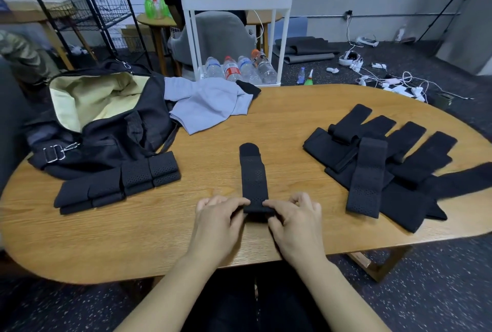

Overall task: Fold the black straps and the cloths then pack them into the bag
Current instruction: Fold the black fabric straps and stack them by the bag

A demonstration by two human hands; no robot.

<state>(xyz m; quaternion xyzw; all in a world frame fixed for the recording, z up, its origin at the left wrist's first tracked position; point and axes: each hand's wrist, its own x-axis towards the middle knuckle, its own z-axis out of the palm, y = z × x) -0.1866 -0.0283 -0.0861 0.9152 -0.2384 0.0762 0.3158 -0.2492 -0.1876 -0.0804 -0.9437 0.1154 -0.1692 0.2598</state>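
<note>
A black perforated strap [253, 179] lies lengthwise on the wooden table [218, 249] in front of me. My left hand [217, 222] and my right hand [295, 221] both pinch its near end from either side. Folded black straps [119, 183] sit in a row at the left. A pile of unfolded black straps [391, 161] spreads over the right side. The black bag [106, 124] stands open at the far left, showing its cream lining. A light grey cloth [207, 105] lies crumpled beside the bag.
A white trolley [235, 1] with water bottles stands behind the table, and a person in black sits by a grey chair [221, 33]. Cables and white devices [394, 84] litter the floor at the right. A metal rack [87, 12] stands at the back left.
</note>
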